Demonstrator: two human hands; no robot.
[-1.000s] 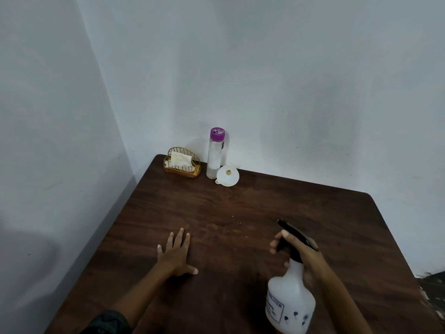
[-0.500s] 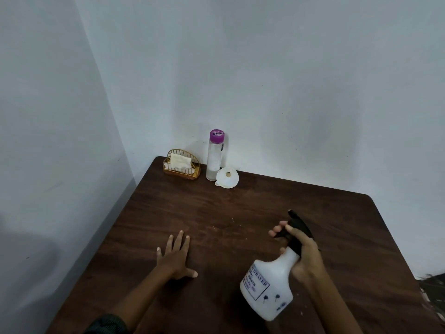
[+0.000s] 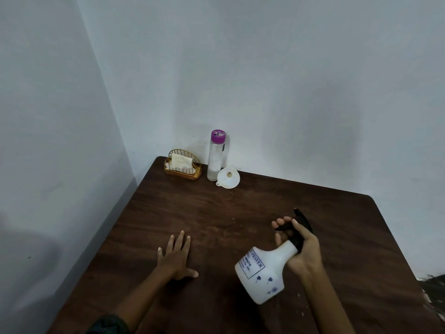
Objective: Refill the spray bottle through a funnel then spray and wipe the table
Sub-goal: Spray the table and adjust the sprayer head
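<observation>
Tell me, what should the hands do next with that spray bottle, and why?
Probably the left hand should grip the tilted spray bottle so the right hand can twist off its black head: the head is on, and the funnel lies unused by the wall.

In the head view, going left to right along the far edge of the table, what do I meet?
gold wire holder holding a pale folded cloth → clear bottle with a purple cap → white funnel beside the bottle's base
</observation>
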